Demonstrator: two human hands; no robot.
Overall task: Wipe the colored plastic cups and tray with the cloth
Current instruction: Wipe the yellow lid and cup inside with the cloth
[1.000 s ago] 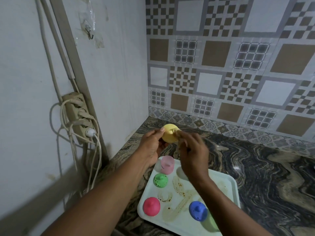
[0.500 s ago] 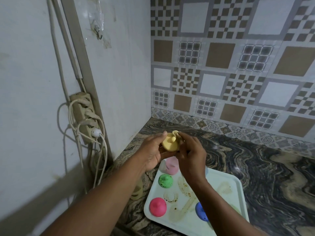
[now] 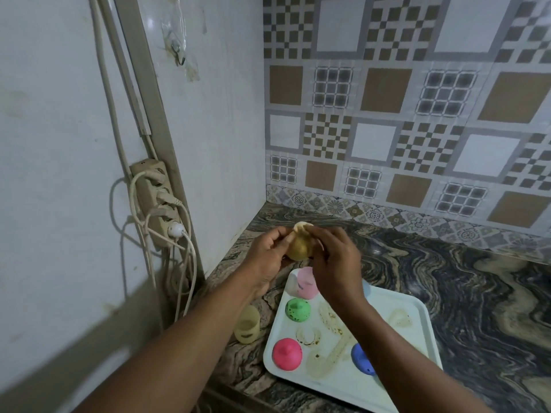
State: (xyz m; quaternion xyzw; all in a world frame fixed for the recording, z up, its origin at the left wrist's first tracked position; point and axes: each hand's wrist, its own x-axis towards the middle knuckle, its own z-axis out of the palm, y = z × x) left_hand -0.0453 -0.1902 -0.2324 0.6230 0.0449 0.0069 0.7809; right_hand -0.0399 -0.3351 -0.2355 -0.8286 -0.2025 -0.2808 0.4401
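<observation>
Both your hands hold the yellow cup (image 3: 299, 248) above the counter's back left corner: left hand (image 3: 267, 257) wraps it, right hand (image 3: 335, 263) pinches its rim. If it slips, it could knock over the pink cup (image 3: 306, 284) on the tray (image 3: 417, 332).

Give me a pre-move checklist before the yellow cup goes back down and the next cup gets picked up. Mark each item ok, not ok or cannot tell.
1. Small yellow plastic cup held securely: ok, left hand and right hand both grip it above the counter.
2. Cloth on the cup: cannot tell, only a pale scrap shows at the fingers.
3. White rectangular plastic tray wiped: not ok, brown smears remain on it.
4. Free spot on the tray: ok, bare area at its right side.
5. Next cups reachable: ok, pale pink cup, green cup, bright pink cup and blue cup stand on the tray.
6. Green cup clean: not ok, dark specks.
</observation>
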